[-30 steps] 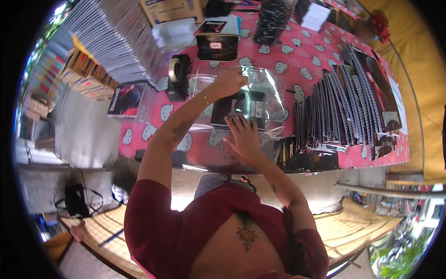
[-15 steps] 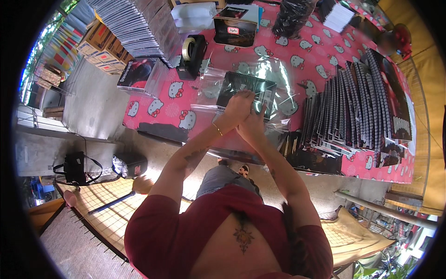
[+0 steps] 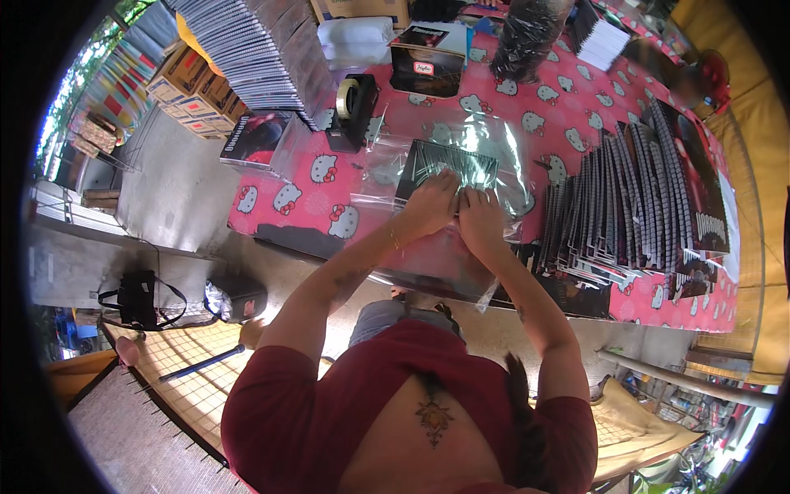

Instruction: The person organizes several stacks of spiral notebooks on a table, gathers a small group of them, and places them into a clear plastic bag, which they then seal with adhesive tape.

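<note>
So there's one dark notebook (image 3: 448, 158) lying flat on the pink table (image 3: 306, 207), right in front of the person, with a sheet of clear film (image 3: 508, 136) spread around and over it. Long axis goes left to right, though not dead square: the right end sits a touch nearer than the left. Cover's up; can't make out which way it reads under the glare.

Two hands on the job, side by side at the notebook's near edge. Left hand (image 3: 434, 204) has its fingers bent and pretty much together over the near edge; right hand (image 3: 484, 221) is just beside it, fingers curled and close together. Can't tell if either is actually pinching the film, tbh.

Rest of the count: one black tape dispenser (image 3: 354, 115) to the far left, one roll of tape (image 3: 349, 97) in it, one dark folded card stand (image 3: 425, 70) at the far side, and one black-wrapped bundle (image 3: 531, 39) farther right. The row of spiral notebooks (image 3: 613, 202) on the right and the tall stack (image 3: 263, 62) far left are too packed to count.
</note>
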`<control>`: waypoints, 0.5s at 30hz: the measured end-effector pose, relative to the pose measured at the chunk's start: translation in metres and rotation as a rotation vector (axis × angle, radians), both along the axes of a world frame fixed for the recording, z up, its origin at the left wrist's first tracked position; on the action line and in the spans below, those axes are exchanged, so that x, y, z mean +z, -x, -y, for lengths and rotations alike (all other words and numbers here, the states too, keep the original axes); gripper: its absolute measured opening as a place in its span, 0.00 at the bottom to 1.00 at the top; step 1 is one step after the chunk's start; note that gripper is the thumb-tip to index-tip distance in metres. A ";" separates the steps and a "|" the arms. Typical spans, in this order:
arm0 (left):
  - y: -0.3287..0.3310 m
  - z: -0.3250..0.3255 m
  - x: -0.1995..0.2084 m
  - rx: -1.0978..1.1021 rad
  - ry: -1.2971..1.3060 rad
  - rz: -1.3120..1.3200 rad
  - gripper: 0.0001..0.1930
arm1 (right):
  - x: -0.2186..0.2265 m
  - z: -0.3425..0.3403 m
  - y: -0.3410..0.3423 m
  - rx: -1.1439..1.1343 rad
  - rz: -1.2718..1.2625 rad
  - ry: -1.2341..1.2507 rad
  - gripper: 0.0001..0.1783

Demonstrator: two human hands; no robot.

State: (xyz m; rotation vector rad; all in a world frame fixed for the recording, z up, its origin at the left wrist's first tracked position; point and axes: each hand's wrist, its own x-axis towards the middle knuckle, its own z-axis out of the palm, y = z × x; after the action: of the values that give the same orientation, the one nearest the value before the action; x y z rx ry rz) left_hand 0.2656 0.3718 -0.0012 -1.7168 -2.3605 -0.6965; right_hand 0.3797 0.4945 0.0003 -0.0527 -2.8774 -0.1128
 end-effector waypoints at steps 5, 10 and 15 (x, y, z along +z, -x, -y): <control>0.004 0.061 -0.003 0.375 -0.001 -0.209 0.18 | 0.013 0.004 -0.003 0.003 -0.018 0.057 0.33; 0.159 0.128 -0.005 0.681 -0.333 0.045 0.10 | 0.011 0.004 -0.006 0.008 -0.020 0.139 0.34; 0.254 0.172 0.000 0.682 -0.370 1.434 0.10 | 0.018 0.008 -0.005 0.030 -0.007 0.167 0.34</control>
State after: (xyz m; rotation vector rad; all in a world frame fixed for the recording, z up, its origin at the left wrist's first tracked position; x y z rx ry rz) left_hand 0.0114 0.1997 -0.0015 0.0296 -2.7997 -2.4631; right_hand 0.3846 0.4861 0.0187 -0.0416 -2.8726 0.1336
